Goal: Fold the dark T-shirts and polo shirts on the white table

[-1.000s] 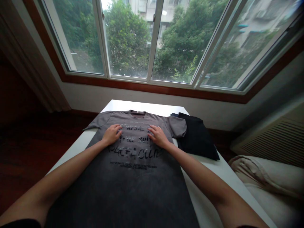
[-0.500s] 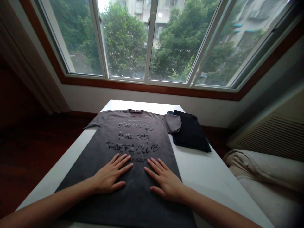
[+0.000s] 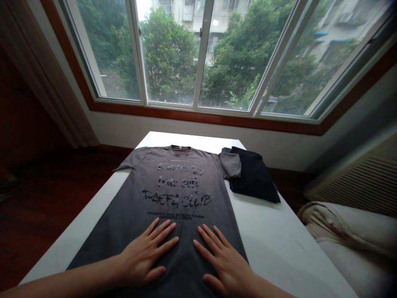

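A dark grey T-shirt [image 3: 182, 174] with black lettering lies spread out, front up, its collar toward the window. My left hand [image 3: 147, 252] rests flat on the lower left of the shirt with fingers spread. On the lower right of the cloth lies my right hand [image 3: 223, 260], also flat with its fingers apart. Both palms are below the small line of print, and neither hand grips anything. The shirt's right sleeve overlaps a folded dark garment [image 3: 256, 178]. The bottom hem is out of view.
A white table [image 3: 279, 240] carries the clothes. Beyond it stands a wall with a wide window [image 3: 195, 107]. Right of the table are beige cushions or bedding [image 3: 350, 219] and a slatted panel [image 3: 359, 174]. A curtain [image 3: 65, 103] hangs at the left.
Both hands have slid down the shirt toward me, off the small print, which now shows. The whole view has shifted slightly. The shirt still lies flat.
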Demonstrator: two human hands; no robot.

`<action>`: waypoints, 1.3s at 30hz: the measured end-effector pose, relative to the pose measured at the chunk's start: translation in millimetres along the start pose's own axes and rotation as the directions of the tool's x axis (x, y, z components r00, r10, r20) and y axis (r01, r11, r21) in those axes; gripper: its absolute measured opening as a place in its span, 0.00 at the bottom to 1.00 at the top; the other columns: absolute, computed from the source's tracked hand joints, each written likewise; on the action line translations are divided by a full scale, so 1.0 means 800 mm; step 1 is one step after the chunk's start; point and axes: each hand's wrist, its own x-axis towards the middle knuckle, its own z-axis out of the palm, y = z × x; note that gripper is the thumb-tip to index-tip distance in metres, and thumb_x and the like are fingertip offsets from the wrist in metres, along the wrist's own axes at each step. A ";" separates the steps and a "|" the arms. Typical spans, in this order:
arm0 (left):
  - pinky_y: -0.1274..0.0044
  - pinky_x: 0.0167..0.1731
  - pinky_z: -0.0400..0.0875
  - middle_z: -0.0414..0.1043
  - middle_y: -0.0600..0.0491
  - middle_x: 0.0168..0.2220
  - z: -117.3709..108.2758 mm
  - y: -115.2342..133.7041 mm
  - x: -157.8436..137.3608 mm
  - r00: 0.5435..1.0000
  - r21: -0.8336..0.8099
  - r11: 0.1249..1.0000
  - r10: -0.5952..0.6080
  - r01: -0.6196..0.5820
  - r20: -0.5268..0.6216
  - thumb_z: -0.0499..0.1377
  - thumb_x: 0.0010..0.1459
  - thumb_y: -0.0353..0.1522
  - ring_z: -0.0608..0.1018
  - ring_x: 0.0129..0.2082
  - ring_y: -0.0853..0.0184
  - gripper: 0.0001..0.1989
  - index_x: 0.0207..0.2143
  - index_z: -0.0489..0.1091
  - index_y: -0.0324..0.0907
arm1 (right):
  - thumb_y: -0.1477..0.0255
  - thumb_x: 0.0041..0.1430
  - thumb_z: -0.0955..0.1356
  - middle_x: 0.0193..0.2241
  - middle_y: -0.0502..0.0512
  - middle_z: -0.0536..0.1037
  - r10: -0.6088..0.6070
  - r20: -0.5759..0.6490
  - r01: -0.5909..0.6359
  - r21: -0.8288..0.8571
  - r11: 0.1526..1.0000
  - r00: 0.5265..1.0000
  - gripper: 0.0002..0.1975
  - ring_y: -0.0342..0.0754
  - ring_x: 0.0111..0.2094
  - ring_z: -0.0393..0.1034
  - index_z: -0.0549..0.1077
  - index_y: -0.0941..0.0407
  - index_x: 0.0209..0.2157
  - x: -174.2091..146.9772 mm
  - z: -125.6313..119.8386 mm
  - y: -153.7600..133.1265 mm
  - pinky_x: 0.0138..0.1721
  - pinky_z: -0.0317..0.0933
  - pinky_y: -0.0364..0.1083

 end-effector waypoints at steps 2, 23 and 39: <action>0.44 0.72 0.39 0.30 0.49 0.78 -0.001 0.009 -0.006 1.000 -0.012 1.000 0.007 -0.007 0.005 0.57 0.69 0.50 0.46 0.76 0.43 0.44 0.78 0.37 0.57 | 0.47 0.70 0.66 0.75 0.59 0.39 -0.031 -0.030 0.030 -0.045 0.999 0.999 0.44 0.67 0.75 0.41 0.43 0.45 0.77 -0.008 0.008 -0.005 0.73 0.43 0.68; 0.50 0.72 0.49 0.44 0.43 0.77 -0.018 0.084 0.119 0.938 -0.087 0.934 0.344 -0.347 -0.052 0.54 0.70 0.50 0.52 0.75 0.47 0.37 0.75 0.51 0.47 | 0.65 0.68 0.66 0.55 0.66 0.77 0.657 -0.612 -0.695 0.231 0.681 0.440 0.21 0.58 0.57 0.72 0.74 0.59 0.58 0.086 -0.142 0.301 0.60 0.63 0.54; 0.55 0.69 0.56 0.57 0.41 0.72 -0.030 -0.067 0.404 0.921 -0.018 0.985 -0.166 0.171 -0.352 0.56 0.68 0.42 0.61 0.71 0.51 0.29 0.67 0.64 0.43 | 0.67 0.56 0.73 0.32 0.54 0.80 0.948 -0.259 -0.338 0.889 0.308 0.183 0.13 0.51 0.34 0.78 0.70 0.55 0.39 0.149 -0.166 0.377 0.32 0.73 0.45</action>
